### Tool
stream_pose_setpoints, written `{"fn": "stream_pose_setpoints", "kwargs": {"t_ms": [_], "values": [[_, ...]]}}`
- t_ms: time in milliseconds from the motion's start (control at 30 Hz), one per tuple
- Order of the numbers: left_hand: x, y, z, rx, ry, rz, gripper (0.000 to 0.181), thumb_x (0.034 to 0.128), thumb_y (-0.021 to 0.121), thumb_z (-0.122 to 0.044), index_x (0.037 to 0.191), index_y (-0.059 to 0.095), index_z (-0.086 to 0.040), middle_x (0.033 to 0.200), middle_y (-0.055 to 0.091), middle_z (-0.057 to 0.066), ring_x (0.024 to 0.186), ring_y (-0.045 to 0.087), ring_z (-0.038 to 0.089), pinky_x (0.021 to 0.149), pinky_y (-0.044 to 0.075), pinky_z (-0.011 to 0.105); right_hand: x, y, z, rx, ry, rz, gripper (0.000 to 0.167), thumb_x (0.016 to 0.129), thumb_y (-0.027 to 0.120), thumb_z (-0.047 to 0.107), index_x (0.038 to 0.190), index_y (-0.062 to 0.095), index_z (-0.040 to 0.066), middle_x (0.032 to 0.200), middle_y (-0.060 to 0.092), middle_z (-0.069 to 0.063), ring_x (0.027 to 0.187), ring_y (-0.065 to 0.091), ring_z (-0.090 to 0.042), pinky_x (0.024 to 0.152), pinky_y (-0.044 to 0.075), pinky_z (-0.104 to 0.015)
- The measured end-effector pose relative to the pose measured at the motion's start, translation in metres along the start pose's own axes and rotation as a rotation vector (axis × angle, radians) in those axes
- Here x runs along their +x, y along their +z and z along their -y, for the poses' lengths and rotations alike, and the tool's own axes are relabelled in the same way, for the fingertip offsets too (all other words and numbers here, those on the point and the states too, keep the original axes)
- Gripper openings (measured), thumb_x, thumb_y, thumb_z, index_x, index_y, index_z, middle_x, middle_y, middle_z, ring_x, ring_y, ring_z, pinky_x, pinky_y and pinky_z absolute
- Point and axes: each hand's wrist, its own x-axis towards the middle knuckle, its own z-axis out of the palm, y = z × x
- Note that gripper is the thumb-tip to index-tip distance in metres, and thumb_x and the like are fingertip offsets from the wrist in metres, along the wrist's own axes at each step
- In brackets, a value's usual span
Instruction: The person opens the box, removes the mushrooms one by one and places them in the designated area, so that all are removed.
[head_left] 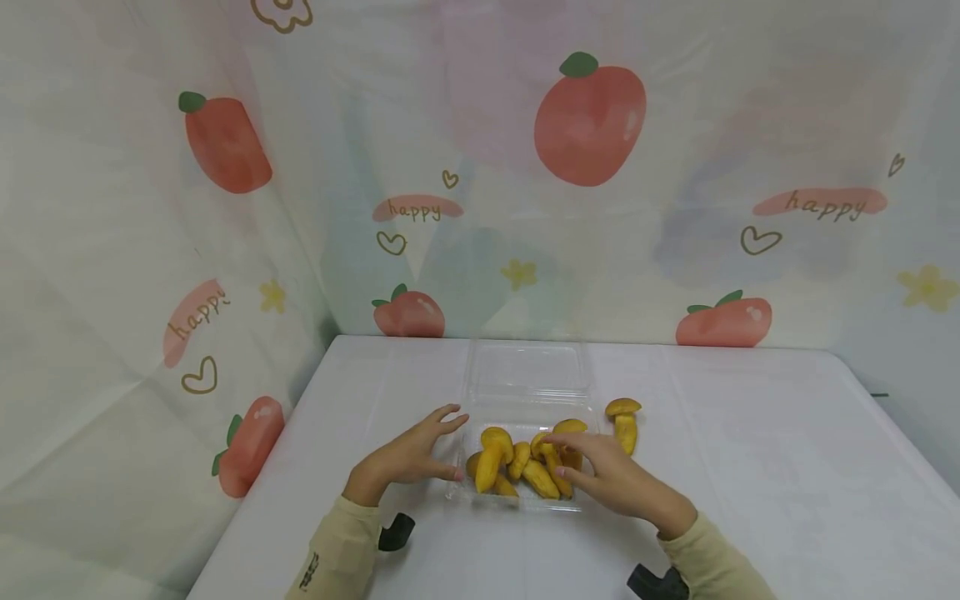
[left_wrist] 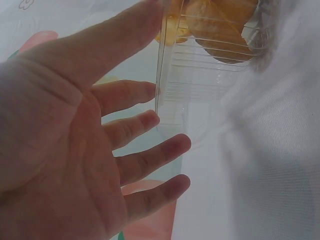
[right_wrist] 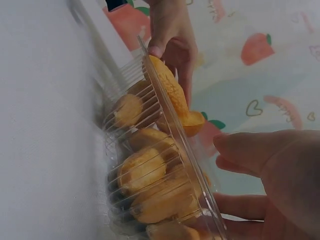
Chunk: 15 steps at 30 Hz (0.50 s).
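A clear plastic clamshell box point(head_left: 459, 433) holds several yellow mushrooms point(head_left: 489, 462) with rounded caps and thick stems. My left hand point(head_left: 408, 454) is at the box's left side, its fingers spread; in the left wrist view the thumb point(left_wrist: 115, 40) reaches the rim. Over the right part of the box is my right hand point(head_left: 618, 479), thumb and fingers apart above the mushrooms. The right wrist view shows no mushroom between its thumb point(right_wrist: 245, 150) and fingers; some fingertips are hidden behind the box wall. One mushroom point(head_left: 625, 427) lies outside, right of the box.
The box's hinged lid point(head_left: 528, 371) lies folded back toward the rear of the white table point(head_left: 750, 467). A fruit-printed curtain point(head_left: 480, 125) hangs behind the table and along its left side. Dark wrist-camera mounts point(head_left: 396, 532) sit under both sleeves.
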Motion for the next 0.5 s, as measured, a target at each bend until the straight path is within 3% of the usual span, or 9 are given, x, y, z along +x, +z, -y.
{"fn": "stream_pose_setpoints", "kwargs": {"t_ms": [233, 500], "values": [[-0.0001, -0.0004, -0.0003, 0.0, 0.008, -0.004, 0.089, 0.0851, 0.083, -0.028, 0.157, 0.036, -0.005, 0.167, 0.022, 0.019, 0.152, 0.029, 0.043, 0.12, 0.03, 0.062, -0.0004, 0.0017, 0.0027, -0.039, 0.027, 0.04, 0.036, 0.1, 0.065, 0.023, 0.134, 0.064, 0.013, 0.134, 0.068, -0.003, 0.122, 0.062, -0.029, 0.104, 0.039, -0.063], [-0.0013, -0.0001, -0.0007, 0.001, -0.001, -0.004, 0.089, 0.085, 0.083, -0.029, 0.157, 0.036, -0.007, 0.167, 0.022, 0.017, 0.151, 0.029, 0.043, 0.119, 0.03, 0.062, -0.0005, 0.0055, 0.002, -0.043, 0.06, 0.063, 0.038, 0.1, 0.065, 0.026, 0.135, 0.065, 0.012, 0.135, 0.068, -0.004, 0.124, 0.062, -0.03, 0.106, 0.034, -0.065]]}}
